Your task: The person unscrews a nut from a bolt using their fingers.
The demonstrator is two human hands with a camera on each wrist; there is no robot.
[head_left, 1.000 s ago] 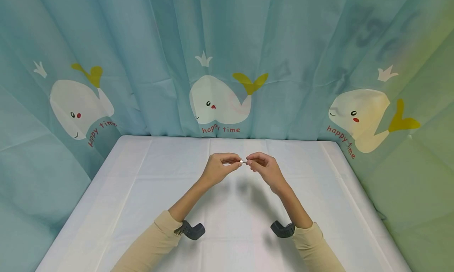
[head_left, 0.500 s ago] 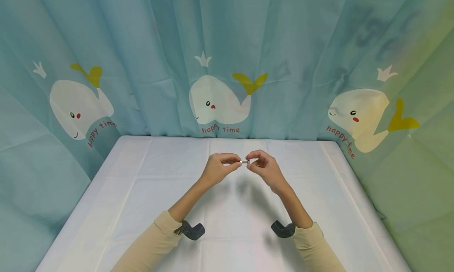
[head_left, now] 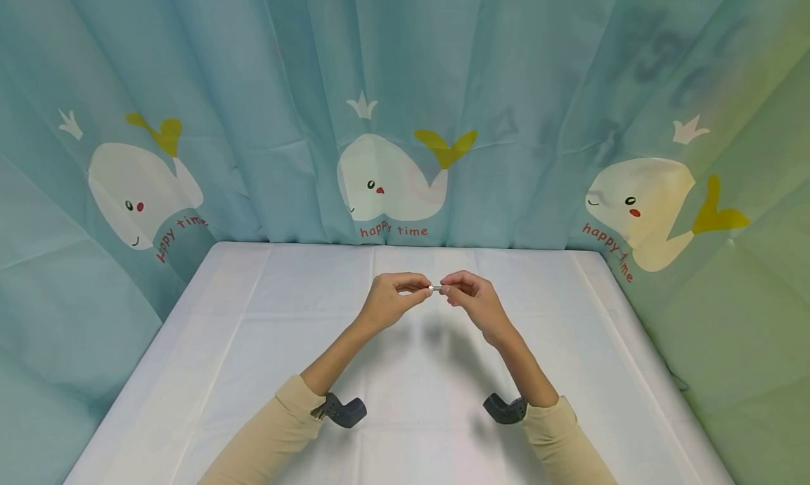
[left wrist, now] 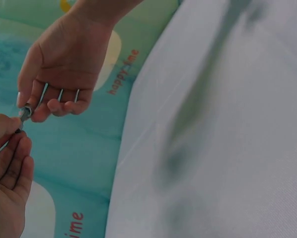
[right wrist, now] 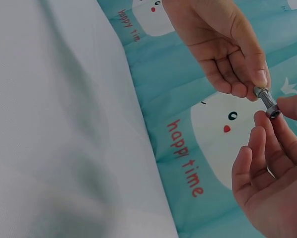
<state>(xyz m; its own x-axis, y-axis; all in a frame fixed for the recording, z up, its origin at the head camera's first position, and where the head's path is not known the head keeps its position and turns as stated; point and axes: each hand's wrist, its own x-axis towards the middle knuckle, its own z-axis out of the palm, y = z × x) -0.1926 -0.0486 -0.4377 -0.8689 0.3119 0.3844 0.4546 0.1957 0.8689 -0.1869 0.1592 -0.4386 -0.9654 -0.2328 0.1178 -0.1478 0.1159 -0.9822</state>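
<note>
Up in the air over the table, my left hand [head_left: 391, 306] pinches one end of a small silver bolt [right wrist: 266, 98] between thumb and fingers. A nut [right wrist: 273, 111] sits on the bolt's other end. My right hand [head_left: 479, 306] pinches that nut with thumb and fingertips. The bolt lies roughly level between the two hands, its threaded middle showing in the right wrist view. In the left wrist view the fingers hide most of it.
A white cloth-covered table [head_left: 285, 372] lies beneath both hands. Blue-green curtains [head_left: 519, 63] printed with whales surround its back and sides. Each forearm, in a beige sleeve [head_left: 272, 436], bears a dark wrist mount [head_left: 344, 411].
Half a second ago my right fingers were spread apart at the nut, baring the bolt's end; now they pinch it again, as a second ago. My left hand stays put.
</note>
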